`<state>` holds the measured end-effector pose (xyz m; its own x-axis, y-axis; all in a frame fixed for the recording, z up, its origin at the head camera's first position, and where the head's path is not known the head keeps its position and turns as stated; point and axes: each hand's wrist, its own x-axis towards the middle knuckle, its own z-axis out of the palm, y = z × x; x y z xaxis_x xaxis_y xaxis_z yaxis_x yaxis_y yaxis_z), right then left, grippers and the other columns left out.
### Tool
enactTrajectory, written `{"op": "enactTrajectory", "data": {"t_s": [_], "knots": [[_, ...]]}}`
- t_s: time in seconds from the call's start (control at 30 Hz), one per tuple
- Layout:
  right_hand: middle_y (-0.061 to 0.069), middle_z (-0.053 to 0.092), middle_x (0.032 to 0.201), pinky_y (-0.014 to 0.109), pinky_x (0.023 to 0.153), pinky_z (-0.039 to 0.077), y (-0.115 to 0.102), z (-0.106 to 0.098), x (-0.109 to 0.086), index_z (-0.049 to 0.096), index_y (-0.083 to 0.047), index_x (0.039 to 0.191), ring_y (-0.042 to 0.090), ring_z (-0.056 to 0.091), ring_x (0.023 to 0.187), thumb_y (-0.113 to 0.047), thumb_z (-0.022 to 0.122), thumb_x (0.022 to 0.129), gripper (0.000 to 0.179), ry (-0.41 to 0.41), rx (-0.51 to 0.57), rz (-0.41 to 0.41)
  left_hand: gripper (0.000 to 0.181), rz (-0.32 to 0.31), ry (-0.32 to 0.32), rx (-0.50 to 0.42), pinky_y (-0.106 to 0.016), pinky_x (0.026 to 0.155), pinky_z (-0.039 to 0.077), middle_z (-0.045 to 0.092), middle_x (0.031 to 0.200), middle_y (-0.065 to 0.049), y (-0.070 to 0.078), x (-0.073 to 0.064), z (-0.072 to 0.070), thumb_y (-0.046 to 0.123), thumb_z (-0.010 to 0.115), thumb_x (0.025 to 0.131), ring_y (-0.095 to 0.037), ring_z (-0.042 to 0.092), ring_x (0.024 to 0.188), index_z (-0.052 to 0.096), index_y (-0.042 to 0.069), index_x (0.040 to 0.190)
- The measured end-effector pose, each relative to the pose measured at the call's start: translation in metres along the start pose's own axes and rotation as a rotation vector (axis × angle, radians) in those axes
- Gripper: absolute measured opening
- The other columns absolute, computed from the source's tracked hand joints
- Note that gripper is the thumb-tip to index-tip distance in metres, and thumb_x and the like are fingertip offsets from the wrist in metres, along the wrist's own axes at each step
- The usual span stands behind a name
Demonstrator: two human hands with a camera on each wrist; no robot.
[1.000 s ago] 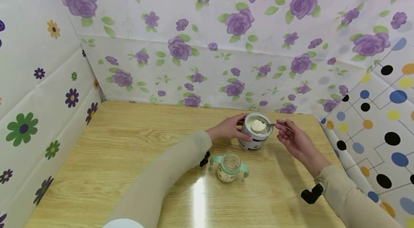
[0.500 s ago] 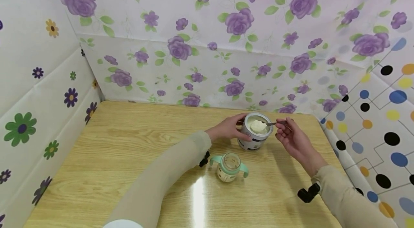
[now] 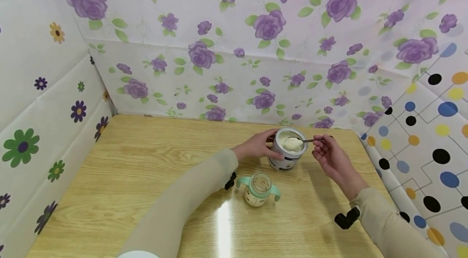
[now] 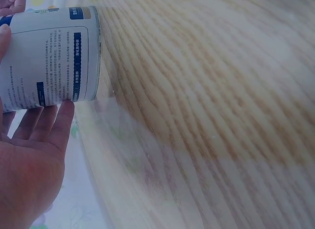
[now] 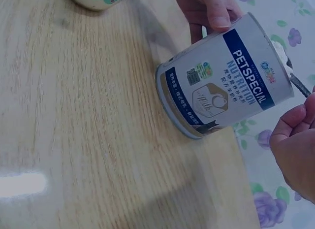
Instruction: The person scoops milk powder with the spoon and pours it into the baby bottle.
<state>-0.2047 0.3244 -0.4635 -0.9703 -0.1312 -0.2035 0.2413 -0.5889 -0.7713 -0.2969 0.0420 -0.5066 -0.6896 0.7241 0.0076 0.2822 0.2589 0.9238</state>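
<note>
A white and blue can of milk powder (image 3: 283,163), labelled PETSPECIAL NUTRITION in the right wrist view, stands upright and uncovered on the wooden table. My left hand (image 3: 258,144) grips its left side, thumb at the front and fingers around the back. In my right hand (image 3: 334,161), thumb and fingers pinch the handle of a metal spoon (image 3: 312,140). Pale powder (image 3: 293,144) is heaped on the spoon's bowl, at the can's mouth. Nearer the person, a small clear baby bottle (image 3: 257,193) with mint-green handles stands with its top open.
Wooden tabletop (image 3: 146,160) stretches to the left and front. Flower-patterned sheeting (image 3: 226,67) hangs behind, and dotted sheeting (image 3: 420,160) borders the right side. A black wrist camera (image 3: 347,218) sits on the right sleeve.
The spoon has risen slightly and levelled at the can's mouth, its load of powder now more distinct. My left hand keeps its grip on the can; the bottle has stayed put.
</note>
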Motion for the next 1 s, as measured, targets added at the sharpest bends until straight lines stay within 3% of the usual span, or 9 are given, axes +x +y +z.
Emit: {"op": "enactTrajectory", "data": {"t_s": [0.17, 1.0], "knots": [[0.003, 0.073, 0.094, 0.027, 0.082, 0.056, 0.0002, 0.0005, 0.0, 0.077, -0.004, 0.107, 0.014, 0.062, 0.083, -0.023, 0.045, 0.117, 0.039, 0.02, 0.02, 0.028, 0.098, -0.007, -0.01, -0.013, -0.034, 0.111, 0.053, 0.052, 0.157, -0.004, -0.0005, -0.0002, 0.0005, 0.026, 0.091, 0.089, -0.024, 0.05, 0.147, 0.034, 0.023, 0.169], [0.005, 0.08, 0.093, 0.026, 0.08, 0.056, 0.0016, 0.0014, 0.0034, 0.078, 0.0, 0.106, 0.013, 0.066, 0.077, -0.021, 0.041, 0.118, 0.044, -0.007, 0.012, 0.015, 0.098, -0.002, -0.004, -0.018, -0.034, 0.111, 0.053, 0.052, 0.157, -0.003, 0.0018, -0.0013, -0.0003, 0.024, 0.091, 0.089, -0.025, 0.049, 0.147, 0.034, 0.022, 0.169]]}}
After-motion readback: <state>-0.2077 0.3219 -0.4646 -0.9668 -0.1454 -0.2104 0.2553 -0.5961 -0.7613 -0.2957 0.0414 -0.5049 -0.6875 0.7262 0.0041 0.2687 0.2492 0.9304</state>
